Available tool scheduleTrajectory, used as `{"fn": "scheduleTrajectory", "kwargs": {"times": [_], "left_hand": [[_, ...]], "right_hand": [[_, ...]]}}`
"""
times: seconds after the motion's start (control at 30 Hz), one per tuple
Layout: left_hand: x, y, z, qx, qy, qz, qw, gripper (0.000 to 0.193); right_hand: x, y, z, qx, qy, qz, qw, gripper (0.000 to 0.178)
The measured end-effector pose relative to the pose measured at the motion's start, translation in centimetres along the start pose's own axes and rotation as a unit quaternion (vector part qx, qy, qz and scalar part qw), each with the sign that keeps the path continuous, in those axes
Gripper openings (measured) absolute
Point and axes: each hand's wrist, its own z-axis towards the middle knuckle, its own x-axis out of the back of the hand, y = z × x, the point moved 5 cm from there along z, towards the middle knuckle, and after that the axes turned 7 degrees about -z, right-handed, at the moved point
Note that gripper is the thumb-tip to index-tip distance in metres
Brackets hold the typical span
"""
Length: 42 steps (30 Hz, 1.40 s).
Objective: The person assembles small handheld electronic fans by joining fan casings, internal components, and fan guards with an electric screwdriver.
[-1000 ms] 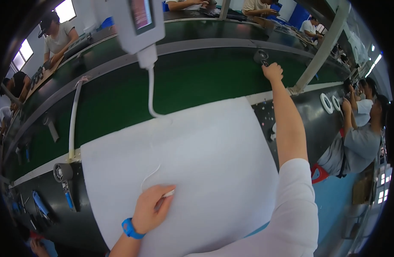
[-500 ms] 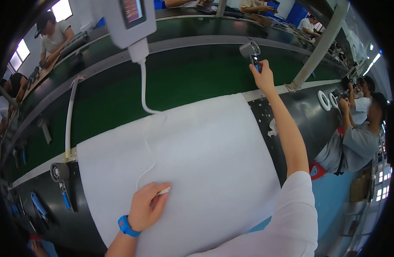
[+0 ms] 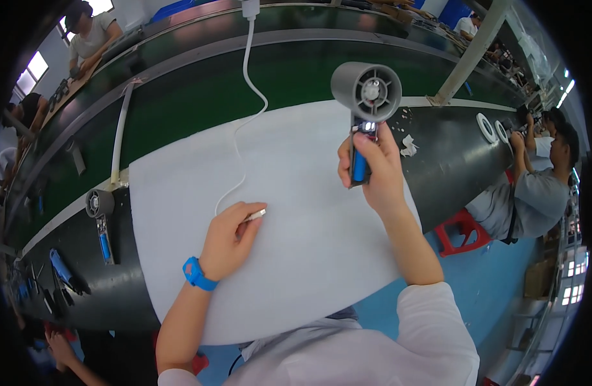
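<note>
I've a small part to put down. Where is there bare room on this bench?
The white sheet is bare between the left hand and right forearm; so is the dark bench between crumpled scrap and white rings. Crowded: far left, around the lying fan and blue tool.

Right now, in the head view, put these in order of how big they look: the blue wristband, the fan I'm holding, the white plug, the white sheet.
Largest to smallest:
1. White sheet
2. Gray fan
3. Blue wristband
4. White plug, judged by its visible part
</note>
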Motion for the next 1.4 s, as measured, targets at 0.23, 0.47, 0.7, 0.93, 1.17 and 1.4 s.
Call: {"fn": "scheduleTrajectory", "kwargs": {"times": [0.23,0.47,0.7,0.93,1.17,1.4], "left_hand": [[0.1,-0.5,-0.5,-0.001,-0.004,-0.001,1.0,0.019],[-0.1,-0.5,-0.6,-0.007,0.006,-0.02,1.0,0.018],[0.3,-0.4,-0.5,-0.007,0.01,-0.013,1.0,0.019],[0.1,-0.9,-0.5,-0.05,0.012,-0.022,0.998,0.02],[0.6,-1.3,-1.2,-0.026,0.036,-0.048,0.998,0.021],[0.5,-1.1,-0.7,-0.001,0.038,-0.038,0.999,0.022]], "right_hand": [[-3.4,0.1,-2.9,0.033,0.0,-0.032,0.999,0.024],[-4.7,1.0,-3.9,0.015,-0.009,-0.003,1.0,0.023],[-4.8,1.4,-3.7,0.022,0.004,0.019,1.0,0.039],[-3.3,-10.2,-11.7,0.323,-0.003,0.112,0.94,0.044],[-2.4,-13.6,-12.1,0.502,0.246,0.015,0.829,0.052],[-5.3,-14.1,-11.3,0.475,0.506,-0.43,0.577,0.054]]}}
